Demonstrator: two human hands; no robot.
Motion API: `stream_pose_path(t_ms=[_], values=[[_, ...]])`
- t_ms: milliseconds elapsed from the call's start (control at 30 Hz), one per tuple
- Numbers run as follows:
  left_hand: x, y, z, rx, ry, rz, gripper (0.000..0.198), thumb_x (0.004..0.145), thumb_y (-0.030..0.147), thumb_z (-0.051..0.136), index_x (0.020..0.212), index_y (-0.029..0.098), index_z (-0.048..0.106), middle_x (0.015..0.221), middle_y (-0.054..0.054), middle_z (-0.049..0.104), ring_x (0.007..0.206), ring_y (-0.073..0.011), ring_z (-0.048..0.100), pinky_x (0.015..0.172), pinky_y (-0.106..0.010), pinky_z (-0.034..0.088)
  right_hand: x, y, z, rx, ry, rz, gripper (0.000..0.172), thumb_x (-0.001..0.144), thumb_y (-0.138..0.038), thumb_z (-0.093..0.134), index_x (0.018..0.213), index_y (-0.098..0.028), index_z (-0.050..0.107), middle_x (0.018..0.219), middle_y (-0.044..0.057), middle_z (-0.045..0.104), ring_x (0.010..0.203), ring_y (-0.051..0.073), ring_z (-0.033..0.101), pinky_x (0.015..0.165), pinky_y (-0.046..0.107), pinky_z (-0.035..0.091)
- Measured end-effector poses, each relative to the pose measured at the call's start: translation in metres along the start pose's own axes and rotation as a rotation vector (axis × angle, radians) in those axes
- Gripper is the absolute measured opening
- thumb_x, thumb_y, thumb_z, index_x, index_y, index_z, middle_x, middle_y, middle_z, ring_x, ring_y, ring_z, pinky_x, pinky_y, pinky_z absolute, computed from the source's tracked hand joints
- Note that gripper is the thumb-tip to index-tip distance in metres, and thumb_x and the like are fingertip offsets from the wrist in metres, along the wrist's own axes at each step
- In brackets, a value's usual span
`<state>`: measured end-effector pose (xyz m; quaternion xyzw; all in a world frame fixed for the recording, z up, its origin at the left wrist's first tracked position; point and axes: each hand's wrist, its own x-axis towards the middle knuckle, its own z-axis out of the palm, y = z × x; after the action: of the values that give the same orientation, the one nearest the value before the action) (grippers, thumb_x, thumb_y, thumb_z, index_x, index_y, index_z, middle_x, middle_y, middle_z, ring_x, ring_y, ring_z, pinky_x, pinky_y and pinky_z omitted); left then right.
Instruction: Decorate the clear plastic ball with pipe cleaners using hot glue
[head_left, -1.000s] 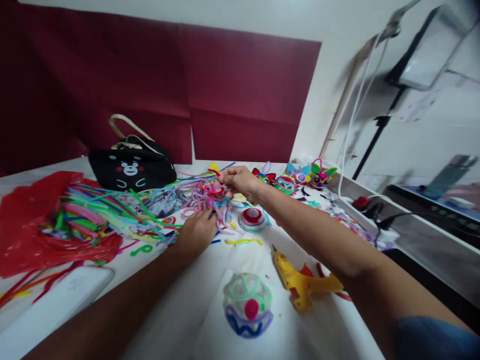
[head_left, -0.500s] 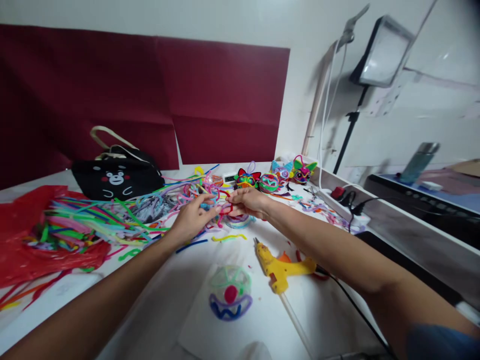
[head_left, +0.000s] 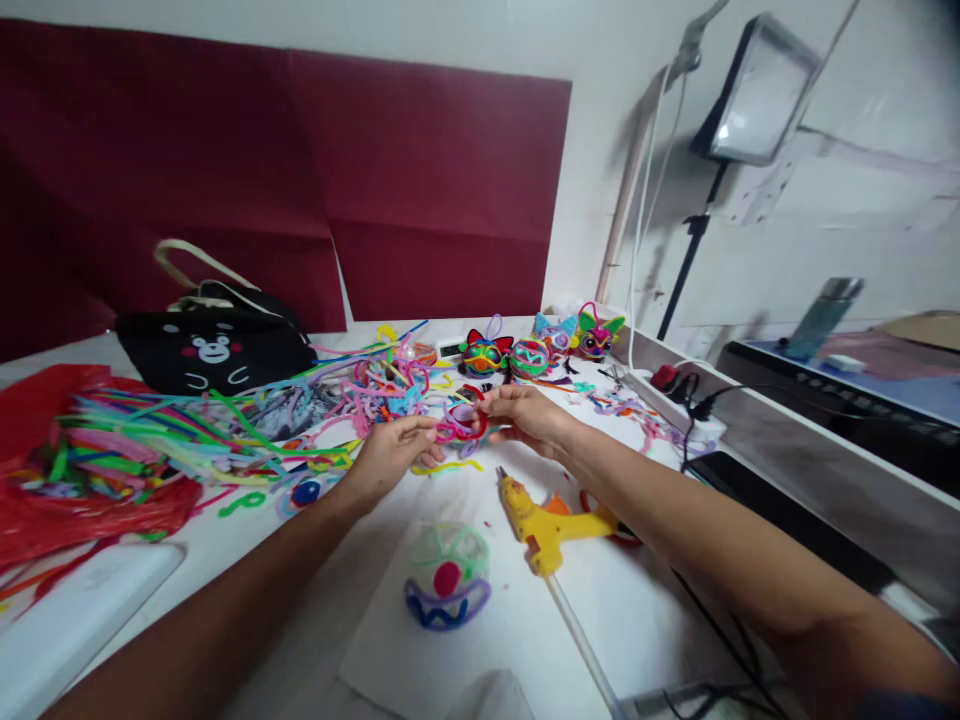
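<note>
Both my hands meet over the middle of the table, with a small gap between their fingertips. Pinched in my right hand [head_left: 529,418] is a bent red pipe cleaner [head_left: 480,408], its curve reaching toward the other hand. My left hand [head_left: 397,455] has its fingers closed at a pinkish-red looped end beside it; whether this is the same piece I cannot tell. Closer to me sits a clear ball [head_left: 448,545] decorated with a red nose and a purple and blue pipe-cleaner mouth. A yellow glue gun [head_left: 547,522] lies to its right, with a glue stick in its back.
A red plastic bag [head_left: 142,510] of pipe cleaners and a black bag [head_left: 214,352] stand left. Several finished decorated balls [head_left: 486,352] line the back. A power strip [head_left: 694,415] and a lamp [head_left: 761,95] are right. A white box-like thing [head_left: 90,610] lies front left.
My hands have drawn slightly apart and lower, the right still with the red pipe cleaner. The view has shifted a little, showing more of the white thing at front left.
</note>
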<state>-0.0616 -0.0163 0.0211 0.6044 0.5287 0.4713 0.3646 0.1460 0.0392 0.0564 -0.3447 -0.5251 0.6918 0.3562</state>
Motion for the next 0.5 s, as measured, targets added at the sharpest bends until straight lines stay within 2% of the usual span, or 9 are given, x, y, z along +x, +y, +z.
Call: stream_pose_path(t_ms=[267,500], values=[[-0.010,0.000,-0.002,-0.043,0.017,-0.083,0.031,0.069,0.041,0.066,0.082,0.014,0.059,0.056,-0.002,0.067,0.046,-0.0122,0.055,0.048,-0.024,0.044,-0.002,0.010,-0.007,-0.018,0.056,-0.016,0.008,0.073,-0.016,0.071,0.068,-0.015,0.064,0.060,0.000,0.066,0.053,0.009,0.059,0.043,0.017,0.041],[-0.007,-0.005,-0.010,0.001,0.124,-0.099,0.026,0.068,0.041,0.058,0.077,0.017,0.055,0.053,0.001,0.063,0.038,-0.0080,0.045,0.040,-0.021,0.034,-0.002,0.009,-0.019,-0.048,0.105,-0.093,0.017,0.065,-0.024,0.075,0.068,-0.016,0.061,0.058,-0.002,0.065,0.048,0.007,0.052,0.046,0.018,0.041]])
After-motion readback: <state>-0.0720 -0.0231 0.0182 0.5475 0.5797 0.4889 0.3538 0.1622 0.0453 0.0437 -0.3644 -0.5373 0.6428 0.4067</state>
